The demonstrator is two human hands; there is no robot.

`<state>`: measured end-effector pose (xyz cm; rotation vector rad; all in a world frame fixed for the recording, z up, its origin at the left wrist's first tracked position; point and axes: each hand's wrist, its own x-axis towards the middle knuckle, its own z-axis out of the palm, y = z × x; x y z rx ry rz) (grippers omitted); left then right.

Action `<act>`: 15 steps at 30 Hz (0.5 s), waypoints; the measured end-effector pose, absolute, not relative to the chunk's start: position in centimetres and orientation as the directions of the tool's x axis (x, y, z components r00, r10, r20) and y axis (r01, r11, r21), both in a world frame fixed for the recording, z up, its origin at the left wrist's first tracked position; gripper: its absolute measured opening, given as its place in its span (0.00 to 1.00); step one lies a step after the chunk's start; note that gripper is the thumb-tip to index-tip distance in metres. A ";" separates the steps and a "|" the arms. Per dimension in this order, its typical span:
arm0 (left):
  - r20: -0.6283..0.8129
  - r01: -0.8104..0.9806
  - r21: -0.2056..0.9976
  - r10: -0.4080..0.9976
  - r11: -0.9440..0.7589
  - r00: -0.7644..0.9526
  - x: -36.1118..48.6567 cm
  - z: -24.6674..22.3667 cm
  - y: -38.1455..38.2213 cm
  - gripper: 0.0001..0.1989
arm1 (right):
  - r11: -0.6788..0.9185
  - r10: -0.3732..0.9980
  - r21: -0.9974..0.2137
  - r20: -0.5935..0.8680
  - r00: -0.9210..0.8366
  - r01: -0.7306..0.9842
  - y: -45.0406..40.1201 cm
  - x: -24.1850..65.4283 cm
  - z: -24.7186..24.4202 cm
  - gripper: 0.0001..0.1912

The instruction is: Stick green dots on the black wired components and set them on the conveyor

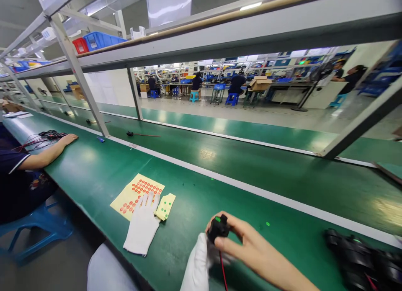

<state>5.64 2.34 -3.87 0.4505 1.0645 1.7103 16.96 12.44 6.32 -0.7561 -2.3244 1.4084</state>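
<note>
My right hand [243, 240], bare, pinches a small black plastic part [219, 227] between thumb and fingers. A green dot shows on top of the part, and a red and black wire [222, 270] hangs from it. In a white glove, my left hand [197, 261] closes against the part's lower left side; its fingers are partly hidden and blurred. To the left, an empty white glove [143, 228] lies over a yellow sheet of red round stickers [125, 197]. Beside it is a small yellow piece with green dot stickers [166, 206].
Several black parts [361, 257] lie piled at the right. One loose green dot [268, 224] sits on the green bench [185, 236]. A co-worker's arm [50, 153] rests at the far left near black wired parts [52, 135]. A white strip and metal posts border the bench.
</note>
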 end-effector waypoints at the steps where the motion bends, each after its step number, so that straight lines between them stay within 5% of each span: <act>1: -0.112 -0.389 0.916 0.871 -0.096 -0.478 5.4 -4.6 2.2 0.31 | 0.506 0.631 -0.798 0.085 -0.771 0.327 14.1 17.5 7.4 0.20; 3: 0.018 -0.035 0.998 0.840 -0.044 -0.542 5.0 -6.1 1.9 0.25 | 0.729 0.677 -0.427 0.339 -0.653 0.534 18.5 18.7 10.5 0.16; 6: 0.142 0.357 0.931 0.821 0.079 -0.553 4.9 -8.7 2.0 0.22 | 0.671 0.708 -0.193 0.451 -0.543 0.715 26.2 19.5 15.6 0.16; 12: 0.424 0.728 0.682 0.852 -0.075 -0.309 -3.1 -11.1 2.8 0.19 | 0.698 0.716 0.055 -0.013 -0.698 0.714 35.1 13.2 14.9 0.09; 15: 0.631 0.961 0.256 0.771 -0.104 -0.084 -12.6 -11.4 3.4 0.29 | 0.708 0.703 0.085 -0.191 -0.686 0.702 35.7 10.1 11.1 0.10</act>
